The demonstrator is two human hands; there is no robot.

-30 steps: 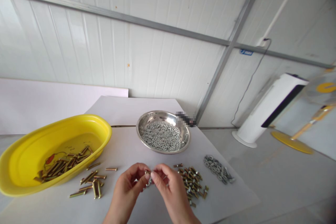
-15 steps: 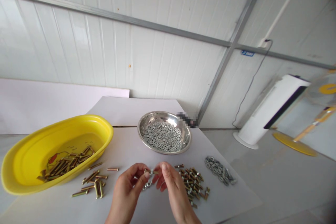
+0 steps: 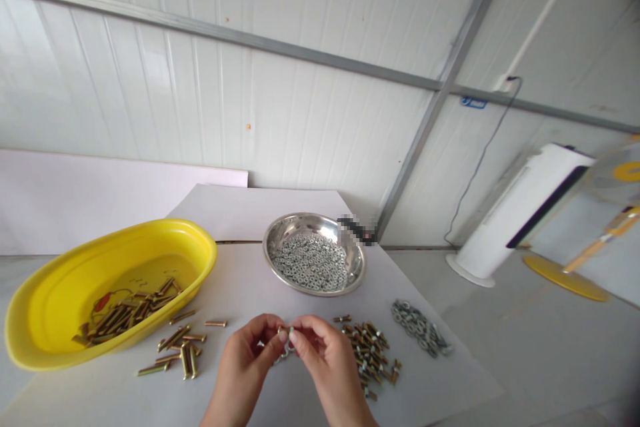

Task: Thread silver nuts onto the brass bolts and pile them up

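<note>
Right now the left hand (image 3: 243,367) and right hand (image 3: 323,363) work together, fingers (image 3: 305,337) pinched narrow on a bolt (image 3: 286,335), above the surface (image 3: 235,280), between loose brass bolts (image 3: 175,347) and a heap of bolts (image 3: 369,355).

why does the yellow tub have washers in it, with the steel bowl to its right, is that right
No: the yellow tub holds bolts, not washers, as the head view shows. The steel bowl is to its right.

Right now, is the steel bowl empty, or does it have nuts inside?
Not empty: the steel bowl holds a layer of small silver nuts across its bottom; its upper wall shows bare.
</note>
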